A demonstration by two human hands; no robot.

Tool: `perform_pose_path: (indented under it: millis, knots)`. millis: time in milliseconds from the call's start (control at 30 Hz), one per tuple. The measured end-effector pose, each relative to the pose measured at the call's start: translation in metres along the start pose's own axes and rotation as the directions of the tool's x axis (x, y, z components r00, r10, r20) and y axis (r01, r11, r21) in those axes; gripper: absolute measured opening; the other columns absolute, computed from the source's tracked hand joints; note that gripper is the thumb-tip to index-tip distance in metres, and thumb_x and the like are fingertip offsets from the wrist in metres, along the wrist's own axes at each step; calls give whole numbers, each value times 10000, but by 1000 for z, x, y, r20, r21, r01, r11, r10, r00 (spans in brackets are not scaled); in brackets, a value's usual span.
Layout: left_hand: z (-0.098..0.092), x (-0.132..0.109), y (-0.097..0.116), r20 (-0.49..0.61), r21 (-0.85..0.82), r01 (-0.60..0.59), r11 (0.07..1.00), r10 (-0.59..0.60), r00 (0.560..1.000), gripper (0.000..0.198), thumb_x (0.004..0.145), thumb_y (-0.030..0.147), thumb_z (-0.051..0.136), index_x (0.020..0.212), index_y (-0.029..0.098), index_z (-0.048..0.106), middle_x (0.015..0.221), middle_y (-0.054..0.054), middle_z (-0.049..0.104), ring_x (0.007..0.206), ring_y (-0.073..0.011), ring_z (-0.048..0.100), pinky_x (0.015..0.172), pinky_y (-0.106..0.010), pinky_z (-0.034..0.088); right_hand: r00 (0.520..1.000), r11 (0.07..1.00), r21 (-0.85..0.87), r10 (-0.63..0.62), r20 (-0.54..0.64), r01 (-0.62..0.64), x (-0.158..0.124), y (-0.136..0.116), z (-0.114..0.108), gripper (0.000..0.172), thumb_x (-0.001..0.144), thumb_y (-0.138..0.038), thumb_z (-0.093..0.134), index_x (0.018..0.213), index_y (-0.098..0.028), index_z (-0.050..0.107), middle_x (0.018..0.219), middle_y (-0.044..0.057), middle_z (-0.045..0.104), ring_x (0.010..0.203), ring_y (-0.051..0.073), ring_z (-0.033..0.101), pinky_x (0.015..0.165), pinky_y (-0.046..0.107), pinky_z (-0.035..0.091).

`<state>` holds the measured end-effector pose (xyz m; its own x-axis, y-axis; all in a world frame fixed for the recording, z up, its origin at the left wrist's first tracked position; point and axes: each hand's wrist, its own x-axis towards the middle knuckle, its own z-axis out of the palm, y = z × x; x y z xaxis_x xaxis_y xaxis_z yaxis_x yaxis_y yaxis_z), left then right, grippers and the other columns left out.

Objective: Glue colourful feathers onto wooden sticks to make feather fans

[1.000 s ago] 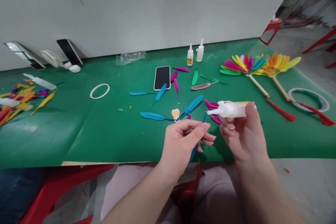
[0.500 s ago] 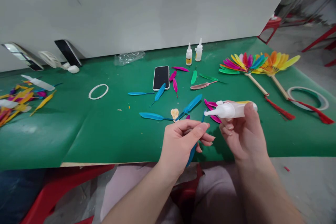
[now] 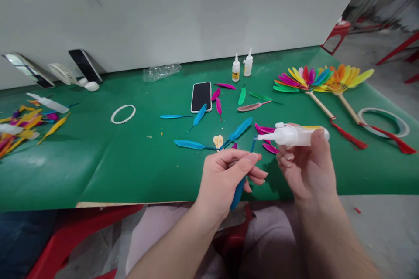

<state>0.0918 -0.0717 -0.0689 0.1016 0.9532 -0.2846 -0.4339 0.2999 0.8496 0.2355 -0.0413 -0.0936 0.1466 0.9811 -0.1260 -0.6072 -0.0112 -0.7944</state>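
Between thumb and fingers, my left hand (image 3: 229,174) pinches a blue feather (image 3: 238,194), its quill tip pointing up and its vane hanging below. My right hand (image 3: 306,165) is closed around a white glue bottle (image 3: 294,135), held sideways with the nozzle pointing left, close to the quill tip. Just beyond my left hand lies a small pale heart-shaped piece (image 3: 218,141) with two blue feathers (image 3: 240,128) against it. Several magenta feathers (image 3: 262,129) lie behind the bottle's nozzle, partly hidden.
A phone (image 3: 201,97) lies mid-table among loose feathers, with two small glue bottles (image 3: 235,69) upright behind it. To the right are two feather fans (image 3: 319,102) with red tassels and a tape roll (image 3: 382,122). A white ring (image 3: 123,114) and a feather pile (image 3: 26,124) are leftward.
My right hand has drawn the glue bottle slightly to the right, its nozzle shifting a little along. My left hand keeps its pinch on the blue feather, almost in place.
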Motion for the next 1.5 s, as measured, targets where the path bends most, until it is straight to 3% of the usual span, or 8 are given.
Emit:
perform_pose_path:
  millis: [767, 967, 1200, 1500]
  knots:
    - [-1, 0, 1, 34, -44, 21, 999, -20, 999, 113, 760, 224, 667, 677, 149, 682, 535, 11, 677, 416, -52, 593, 348, -69, 413, 991, 997, -39, -66, 115, 71, -3, 2, 0, 304, 697, -510, 648, 807, -229, 685, 522, -21, 529, 396, 71, 433, 308, 169, 354]
    - [-1, 0, 1, 35, -49, 22, 999, -20, 999, 124, 759, 222, 665, 664, 144, 676, 529, 9, 674, 404, -55, 588, 338, -74, 411, 997, 998, 9, -63, 39, 62, -1, 1, -2, 353, 668, -536, 661, 813, -216, 684, 547, -23, 530, 407, 58, 431, 309, 155, 348]
    - [-2, 0, 2, 25, -36, 36, 999, -35, 999, 122, 759, 240, 669, 678, 150, 684, 534, 9, 676, 389, -47, 574, 341, -72, 414, 995, 998, -34, -44, 84, 47, -1, 1, 0, 321, 662, -519, 671, 780, -221, 695, 517, -18, 539, 383, 66, 426, 298, 166, 343]
    - [-2, -1, 1, 43, -57, 50, 997, -48, 998, 119, 753, 229, 673, 668, 147, 686, 544, 2, 680, 410, -57, 592, 346, -77, 417, 998, 999, -12, -47, 46, 48, 0, 2, -4, 356, 684, -544, 640, 824, -218, 669, 552, -23, 509, 414, 64, 413, 302, 164, 317]
